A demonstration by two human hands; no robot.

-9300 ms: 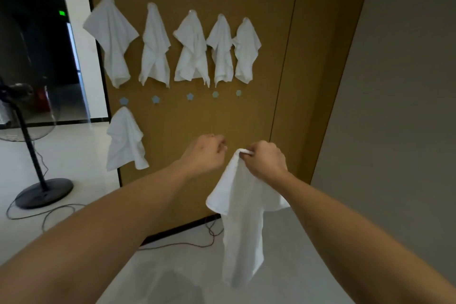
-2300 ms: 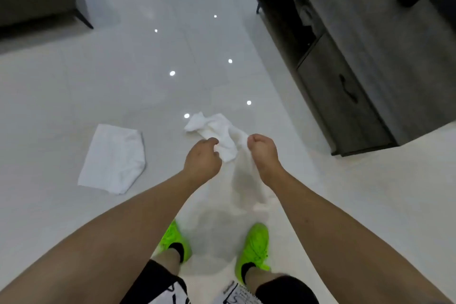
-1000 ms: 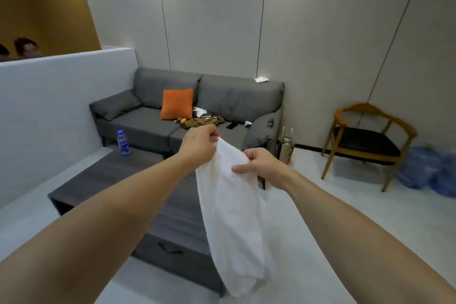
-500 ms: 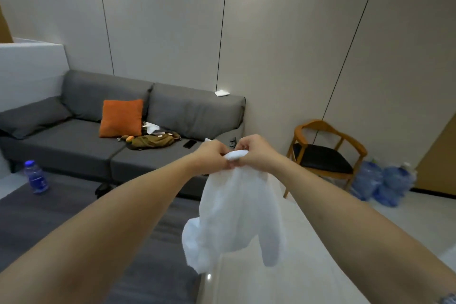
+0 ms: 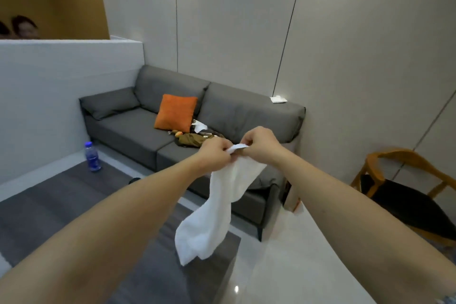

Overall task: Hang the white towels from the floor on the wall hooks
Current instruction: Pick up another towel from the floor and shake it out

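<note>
White towel (image 5: 217, 210) hangs in front of me, its top edge pinched by my left hand (image 5: 215, 154) and right hand (image 5: 259, 143), both grips curled tight, knuckles nearly touching. Its lower corner dangles free above the dark worktop (image 5: 74, 205). Pale floor (image 5: 283, 254) lies open to my right. Beyond stands the grey sofa (image 5: 148, 128) against the wall.

Left hand (image 5: 214, 154) and right hand (image 5: 260, 143) pinched the top edge of a white towel (image 5: 217, 207), which hung free. A grey sofa (image 5: 148, 128) with an orange cushion (image 5: 175, 113) stood behind.
</note>
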